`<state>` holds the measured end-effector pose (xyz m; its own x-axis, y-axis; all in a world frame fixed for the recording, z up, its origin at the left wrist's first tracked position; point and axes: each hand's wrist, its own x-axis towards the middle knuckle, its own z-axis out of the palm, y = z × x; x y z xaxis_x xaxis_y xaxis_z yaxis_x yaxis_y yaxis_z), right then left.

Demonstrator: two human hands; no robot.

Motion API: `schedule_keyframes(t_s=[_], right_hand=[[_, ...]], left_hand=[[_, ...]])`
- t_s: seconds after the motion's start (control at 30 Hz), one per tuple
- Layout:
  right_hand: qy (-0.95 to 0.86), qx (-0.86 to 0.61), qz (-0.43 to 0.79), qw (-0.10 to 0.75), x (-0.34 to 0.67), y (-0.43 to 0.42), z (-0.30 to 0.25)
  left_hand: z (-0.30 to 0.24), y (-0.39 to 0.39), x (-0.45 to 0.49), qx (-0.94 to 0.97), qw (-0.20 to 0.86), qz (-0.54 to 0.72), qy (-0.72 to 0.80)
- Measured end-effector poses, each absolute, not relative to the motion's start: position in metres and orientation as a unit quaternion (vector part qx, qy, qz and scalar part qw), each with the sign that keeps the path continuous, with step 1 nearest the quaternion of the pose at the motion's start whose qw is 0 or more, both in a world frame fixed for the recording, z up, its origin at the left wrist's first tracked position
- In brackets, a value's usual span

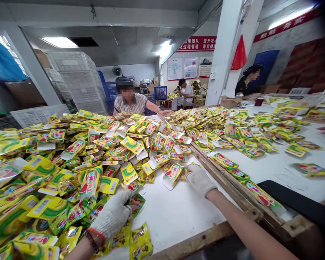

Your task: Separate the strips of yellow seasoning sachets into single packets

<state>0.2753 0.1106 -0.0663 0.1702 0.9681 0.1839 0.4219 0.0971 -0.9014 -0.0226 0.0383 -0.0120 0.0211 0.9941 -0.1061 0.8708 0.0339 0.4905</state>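
Observation:
My left hand [112, 213], in a white knit glove with an orange cuff, is at the lower left, its fingers closed on a shiny green and red foil packet [137, 204]. More yellow foil packets [141, 242] lie below it. My right hand [200, 180], gloved too, reaches over the white tabletop [170, 216] with curled fingers. Its fingertips touch a small yellow packet [183, 174], partly hidden behind a flat yellow candy box [173, 176] with an open white flap; whether they grip it is hard to see. A heap of yellow boxes [92, 180] surrounds my left hand.
A wooden divider [219, 180] runs along the table right of my right hand. More boxes [249, 139] lie beyond it, near a black object [292, 202]. A person [131, 103] sits across the heap; white crates [76, 79] are stacked behind.

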Motion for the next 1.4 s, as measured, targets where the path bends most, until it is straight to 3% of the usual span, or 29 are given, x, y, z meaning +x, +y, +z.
schedule_keyframes(t_s=[0.23, 0.33, 0.63, 0.9, 1.03, 1.13, 1.23, 1.3, 1.4], right_hand=[[-0.595, -0.615, 0.287, 0.431, 0.267, 0.114, -0.066], [-0.578, -0.621, 0.32, 0.422, 0.283, 0.099, -0.068], [-0.446, -0.559, 0.502, 0.487, 0.271, 0.042, -0.074], [-0.57, -0.564, 0.45, 0.393, 0.246, 0.033, -0.067], [-0.59, -0.546, 0.412, 0.43, 0.256, 0.037, -0.067], [-0.581, -0.537, 0.447, 0.418, 0.261, 0.042, -0.066], [-0.522, -0.554, 0.484, 0.431, 0.27, 0.047, -0.067], [-0.473, -0.569, 0.471, 0.479, 0.28, 0.049, -0.07], [-0.416, -0.56, 0.477, 0.534, 0.292, 0.047, -0.077]], left_hand=[[-0.016, 0.048, 0.038, 0.54, 0.534, 0.317, 0.568], [-0.026, 0.056, 0.056, 0.438, 0.612, 0.382, 0.536], [-0.038, 0.044, 0.085, 0.427, 0.661, 0.398, 0.472], [-0.042, 0.037, 0.081, 0.432, 0.659, 0.396, 0.471], [-0.038, 0.039, 0.087, 0.479, 0.649, 0.363, 0.466], [-0.024, 0.051, 0.092, 0.612, 0.562, 0.307, 0.464], [-0.01, 0.076, 0.088, 0.798, 0.274, 0.233, 0.483], [-0.006, 0.092, 0.082, 0.873, 0.078, 0.109, 0.469], [-0.007, 0.1, 0.077, 0.895, -0.025, -0.055, 0.442]])
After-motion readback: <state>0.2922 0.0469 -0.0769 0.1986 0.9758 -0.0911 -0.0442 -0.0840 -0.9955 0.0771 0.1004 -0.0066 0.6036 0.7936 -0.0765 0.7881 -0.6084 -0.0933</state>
